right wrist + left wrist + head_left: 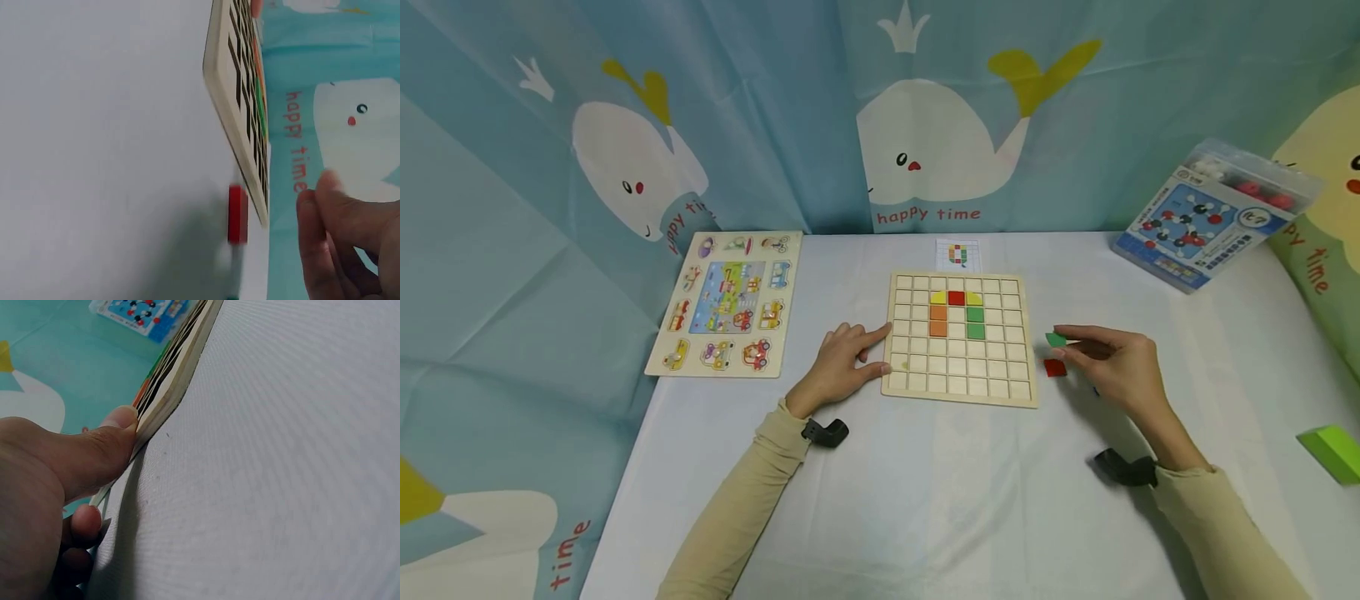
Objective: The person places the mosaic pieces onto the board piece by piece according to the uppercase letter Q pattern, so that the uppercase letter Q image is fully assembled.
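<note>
A wooden grid board (pixel 917 367) lies on the white cloth with yellow, red, orange and green pieces in an arch in its cells. My left hand (pixel 841 362) is at the board's left edge, index finger stretched out and thumb touching the rim; the left wrist view shows the thumb (pixel 100 450) against that edge. Right of the board, my right hand (pixel 1112 362) pinches a small green piece (pixel 1056 340) between thumb and fingers, above the cloth. In the right wrist view the piece is hidden. A red square piece (pixel 1055 367) lies below it, beside the board.
A small pattern card (pixel 958 255) lies behind the board. At the left is a wooden picture puzzle (pixel 722 304). A molecule-model box (pixel 1213 217) stands at the back right, and a green block (pixel 1332 454) lies at the right edge. Part of a small dark thing (pixel 1096 391) shows by the right hand.
</note>
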{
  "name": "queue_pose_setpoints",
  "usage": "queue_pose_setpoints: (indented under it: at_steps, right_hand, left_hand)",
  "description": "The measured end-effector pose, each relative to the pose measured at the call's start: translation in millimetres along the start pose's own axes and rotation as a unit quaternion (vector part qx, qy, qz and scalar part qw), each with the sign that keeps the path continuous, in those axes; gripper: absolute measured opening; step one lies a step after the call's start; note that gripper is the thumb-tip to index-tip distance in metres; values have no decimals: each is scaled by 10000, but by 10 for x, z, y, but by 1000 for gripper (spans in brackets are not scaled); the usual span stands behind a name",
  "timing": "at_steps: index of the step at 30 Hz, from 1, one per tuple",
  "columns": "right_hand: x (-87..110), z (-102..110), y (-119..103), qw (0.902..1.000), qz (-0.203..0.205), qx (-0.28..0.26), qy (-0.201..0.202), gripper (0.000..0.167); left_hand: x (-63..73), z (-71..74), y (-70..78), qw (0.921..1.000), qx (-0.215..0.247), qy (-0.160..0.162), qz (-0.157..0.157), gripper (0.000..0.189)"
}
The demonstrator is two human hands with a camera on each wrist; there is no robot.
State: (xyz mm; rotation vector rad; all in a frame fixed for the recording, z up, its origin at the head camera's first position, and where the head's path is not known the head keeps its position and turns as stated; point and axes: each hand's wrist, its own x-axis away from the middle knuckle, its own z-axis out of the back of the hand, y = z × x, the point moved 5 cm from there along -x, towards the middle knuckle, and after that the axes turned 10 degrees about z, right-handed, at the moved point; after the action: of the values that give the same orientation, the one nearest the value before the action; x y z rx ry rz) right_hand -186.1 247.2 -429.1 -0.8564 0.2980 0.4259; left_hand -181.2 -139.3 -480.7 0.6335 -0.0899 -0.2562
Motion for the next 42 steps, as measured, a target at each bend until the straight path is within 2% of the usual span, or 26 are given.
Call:
queue_pose_setpoints:
  at_steps: [8,21,28,36,42]
  right_hand:
    - [-97,-276,-77,9972,-190,-474,-538,35]
    - [-293,-654,-212,9888,12,-1139,-967,35]
    - [-374,-872,-269,9864,19,-1158,-1165,34]
    - [-453,-1069,-401,9864,109,-1128,-1188,32]
    - [-486,-1187,-523,9857,120,-898,-1419,30]
  left_hand:
    - [-10,-10,-9,10000,-18,-29,29,70]
    - [-5,-12,-17,10000,28,-16,26,70]
    - [-5,-4,-13,10000,32,-34,54,70]
    - [-10,-9,-22,10000,-26,0,-4,69]
    - [-8,2,-7,10000,-5,48,-38,69]
